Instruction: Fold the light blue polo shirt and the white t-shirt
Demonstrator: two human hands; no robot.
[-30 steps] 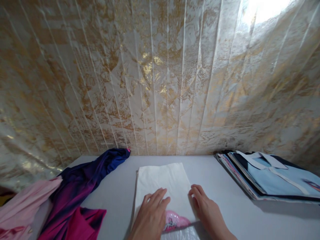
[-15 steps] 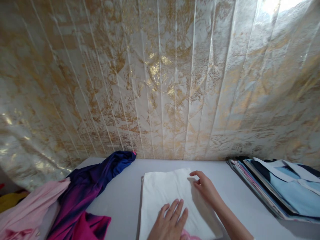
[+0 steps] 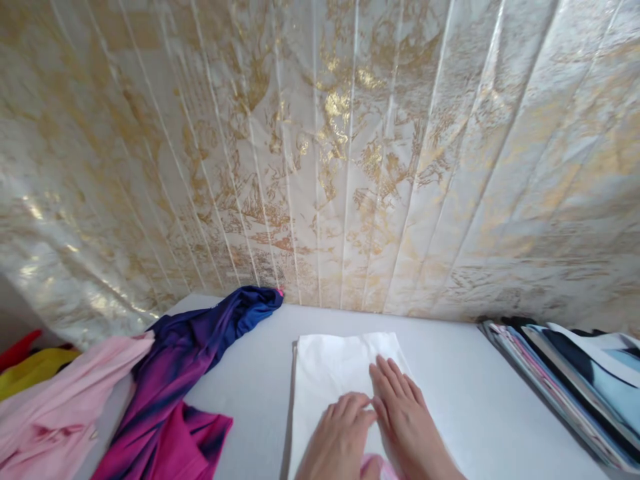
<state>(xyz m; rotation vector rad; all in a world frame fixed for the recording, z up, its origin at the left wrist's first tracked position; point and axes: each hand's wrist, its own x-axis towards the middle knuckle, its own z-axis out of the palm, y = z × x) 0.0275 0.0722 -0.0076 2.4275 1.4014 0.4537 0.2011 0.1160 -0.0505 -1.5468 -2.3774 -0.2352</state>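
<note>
A white folded piece of clothing (image 3: 335,367) lies flat on the white table (image 3: 240,413), directly in front of me. My left hand (image 3: 337,437) rests on its lower middle, with fingers a little bent and nothing gripped. Beside it, my right hand (image 3: 403,407) lies flat on the right part of the white cloth, fingers stretched out. The two hands almost touch at the thumb side. A bit of pink print (image 3: 377,467) shows between them at the bottom. The near end of the garment is out of frame.
On the right stands a stack of folded clothes (image 3: 565,393). A purple and blue garment (image 3: 200,353) lies rumpled on the left, with pink cloth (image 3: 65,413) and yellow cloth (image 3: 35,370) beyond it. Gold-patterned sheeting (image 3: 320,167) hangs behind the table.
My right hand has come from the garment's upper right edge onto its surface, close to my left hand. The left hand's fingers have drawn together somewhat. The view has turned slightly left.
</note>
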